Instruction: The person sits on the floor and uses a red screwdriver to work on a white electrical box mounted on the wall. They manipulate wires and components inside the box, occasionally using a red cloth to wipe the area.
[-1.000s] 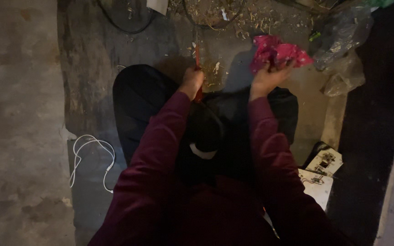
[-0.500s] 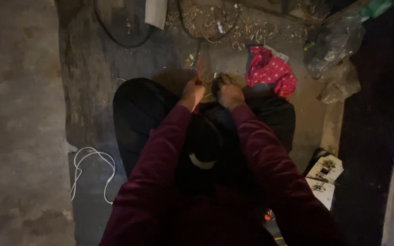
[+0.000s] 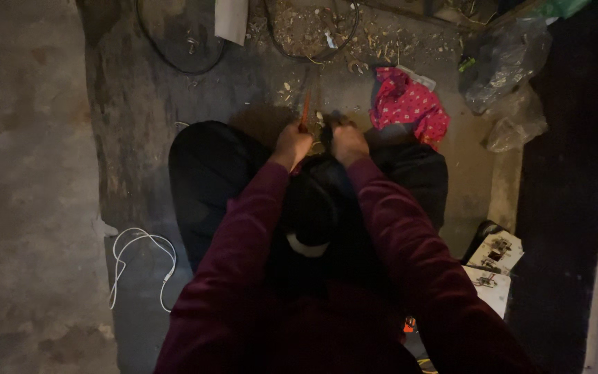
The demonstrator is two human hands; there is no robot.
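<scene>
I sit on a dusty floor with both arms in dark red sleeves stretched out over my knees. My left hand [image 3: 292, 144] is closed around a thin tool with an orange-red handle [image 3: 304, 111] that points away from me. My right hand [image 3: 347, 142] sits close beside it, closed on a small dark object [image 3: 332, 125] that I cannot make out. A dark rounded thing [image 3: 309, 208] rests in my lap between my forearms. A crumpled pink-red spotted cloth [image 3: 410, 105] lies on the floor just right of my right hand.
A white cable [image 3: 136, 266] coils on the floor at left. Black cable loops [image 3: 174, 66], a white sheet [image 3: 231, 19] and wood chips [image 3: 327, 31] lie ahead. Clear plastic bags [image 3: 510, 76] sit at right. White electrical plates [image 3: 493, 260] lie by my right knee.
One second ago my right hand held the pink-red cloth up. The cloth now lies on the floor, and my right hand has come in beside my left hand.
</scene>
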